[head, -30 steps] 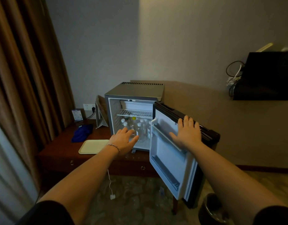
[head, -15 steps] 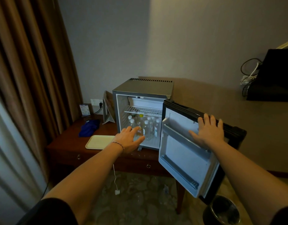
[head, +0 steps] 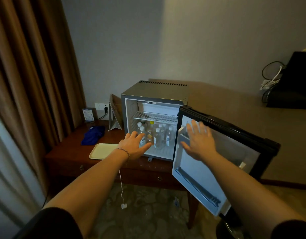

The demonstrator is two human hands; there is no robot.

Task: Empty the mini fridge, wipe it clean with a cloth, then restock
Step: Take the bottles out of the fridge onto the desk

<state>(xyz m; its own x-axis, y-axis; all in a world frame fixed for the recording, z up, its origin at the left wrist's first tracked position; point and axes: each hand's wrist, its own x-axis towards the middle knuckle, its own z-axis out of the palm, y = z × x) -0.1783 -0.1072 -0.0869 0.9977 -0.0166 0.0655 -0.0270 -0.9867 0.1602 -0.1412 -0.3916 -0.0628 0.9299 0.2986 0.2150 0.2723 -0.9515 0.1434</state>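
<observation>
mini fridge (head: 155, 94) open, bottles (head: 157, 135) inside | left hand (head: 134, 147) reaching in | right hand (head: 199, 142) seemingly on door (head: 216, 152)

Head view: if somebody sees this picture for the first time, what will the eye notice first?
The open mini fridge on the wooden table, bottles standing under its wire shelf. The left hand reaches toward them with straight fingers; the right hand lies flat against the open door.

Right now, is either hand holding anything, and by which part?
Nothing is held. The left hand reaches open toward the clear plastic bottles in the grey mini fridge. The right hand lies flat, fingers straight, against the white inner door panel.
</observation>
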